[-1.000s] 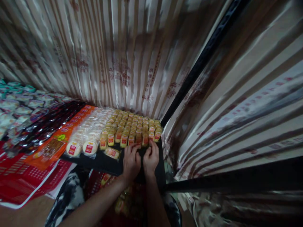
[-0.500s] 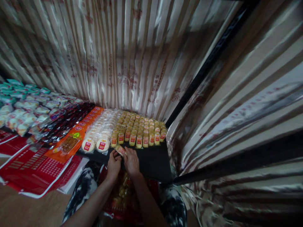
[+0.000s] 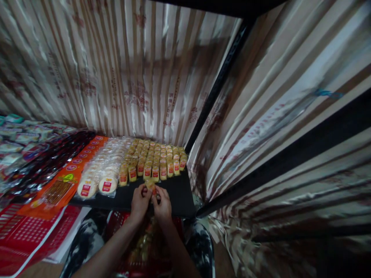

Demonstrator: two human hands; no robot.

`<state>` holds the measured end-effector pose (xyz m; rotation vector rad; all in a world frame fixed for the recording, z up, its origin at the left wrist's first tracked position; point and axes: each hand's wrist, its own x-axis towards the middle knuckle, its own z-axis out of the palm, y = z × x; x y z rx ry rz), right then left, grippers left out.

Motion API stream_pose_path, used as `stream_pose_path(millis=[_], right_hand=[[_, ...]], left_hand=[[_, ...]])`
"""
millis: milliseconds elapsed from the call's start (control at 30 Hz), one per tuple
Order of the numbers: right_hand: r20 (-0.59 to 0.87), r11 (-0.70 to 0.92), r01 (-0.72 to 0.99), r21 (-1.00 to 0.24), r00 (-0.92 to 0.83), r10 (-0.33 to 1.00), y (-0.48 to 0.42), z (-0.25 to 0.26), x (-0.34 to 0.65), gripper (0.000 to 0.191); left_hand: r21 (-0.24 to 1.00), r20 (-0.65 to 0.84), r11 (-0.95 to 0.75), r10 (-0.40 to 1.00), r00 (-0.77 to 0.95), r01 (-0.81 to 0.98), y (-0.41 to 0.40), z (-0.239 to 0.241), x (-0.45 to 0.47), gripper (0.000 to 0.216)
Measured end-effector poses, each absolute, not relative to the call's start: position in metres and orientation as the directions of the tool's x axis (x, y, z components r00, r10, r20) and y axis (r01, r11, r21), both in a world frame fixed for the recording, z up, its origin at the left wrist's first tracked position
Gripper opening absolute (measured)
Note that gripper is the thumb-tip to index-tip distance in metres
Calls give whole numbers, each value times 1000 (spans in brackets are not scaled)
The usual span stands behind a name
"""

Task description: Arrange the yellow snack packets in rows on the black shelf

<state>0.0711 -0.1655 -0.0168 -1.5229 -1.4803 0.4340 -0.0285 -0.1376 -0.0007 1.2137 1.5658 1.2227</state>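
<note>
My left hand (image 3: 139, 201) and my right hand (image 3: 162, 205) meet over the front of a black tray (image 3: 179, 195). Together they pinch one small wrapped yellow cake (image 3: 151, 185) with a red label, held just above the tray. Right behind it stand several rows of the same yellow cakes (image 3: 155, 158), upright and packed tight. To their left lie round white wrapped cakes (image 3: 100, 175) with red labels.
Orange snack packs (image 3: 62, 181) and dark packets (image 3: 43, 162) lie further left, with red printed sheets (image 3: 26, 231) at the near left. A red bag (image 3: 145, 251) sits below my arms. Striped shiny curtain (image 3: 130, 69) closes the back and right; a black pole (image 3: 214, 88) runs up the corner.
My hands left the front row at the right, moved left to a loose cake lying on the tray, and lifted it between both hands. The camera view shifted too.
</note>
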Motion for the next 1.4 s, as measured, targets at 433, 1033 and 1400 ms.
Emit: stream_pose_path(millis=[433,1033,1400], right_hand=[[514,41,701,-712,481,710,-142,-14,139,54],[512,44,678,-734,509,692,-83,-51,184,52],[431,64,567,-821,543,720,-71,-54,179,50]], left_hand=[[888,144,-191,979,141,419,-84,37,84,29],[649,221,-347,937,269,677,-40,29,134,32],[612,405,-489,869,285,622,-36,14,125,35]])
